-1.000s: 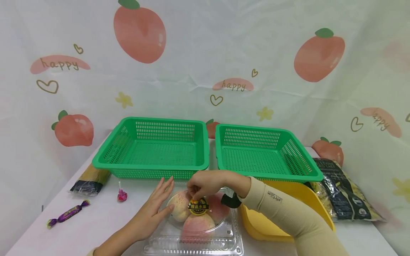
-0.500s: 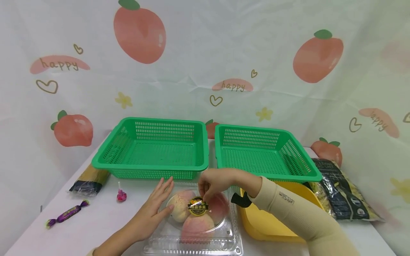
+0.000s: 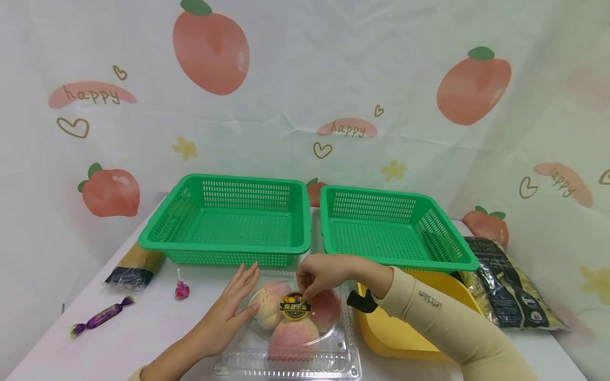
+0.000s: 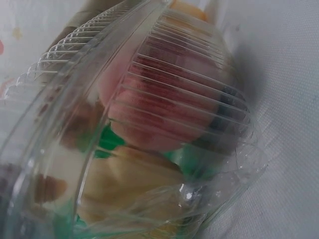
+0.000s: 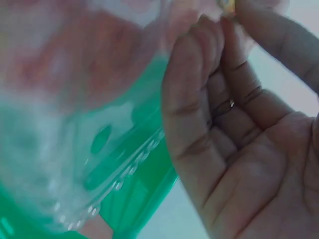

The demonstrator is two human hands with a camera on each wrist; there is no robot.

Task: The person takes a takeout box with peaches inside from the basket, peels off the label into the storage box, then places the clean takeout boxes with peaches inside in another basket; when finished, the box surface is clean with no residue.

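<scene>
The white table [image 3: 157, 328] carried everything, with a peach-printed backdrop [image 3: 305, 106] hung behind it. Two green baskets stood side by side at the twelve o'clock end: the left basket [image 3: 229, 248] and the right basket [image 3: 395, 256], nearly touching. A yellow tray [image 3: 395, 338] sat at about four o'clock from the clear box, partly under the right forearm, and a dark printed bag [image 3: 510, 286] lay beyond it at three o'clock. At nine to ten o'clock lay a pack of dry noodles [image 3: 135, 267], a pink lollipop [image 3: 181, 289] and a purple wrapped candy [image 3: 101, 316], each apart from the others.

The clear plastic clamshell box [image 3: 290, 354] sat at the near edge, at six o'clock, lid closed over three peaches [image 3: 294, 333]. A round dark sticker [image 3: 295, 307] sat on the top of the dome.

The left hand [image 3: 231, 312] lay released, fingers straight, flat against the box's nine o'clock side, touching the dome. The left wrist view showed only the ribbed dome [image 4: 164, 124] close up with fruit blurred behind it.

The right hand [image 3: 324, 275] was over the dome, fingers curled, thumb and fingertips pinching the sticker's upper edge. In the right wrist view the curled fingers [image 5: 199, 99] met the thumb on a small yellowish scrap at the top of the frame.
</scene>
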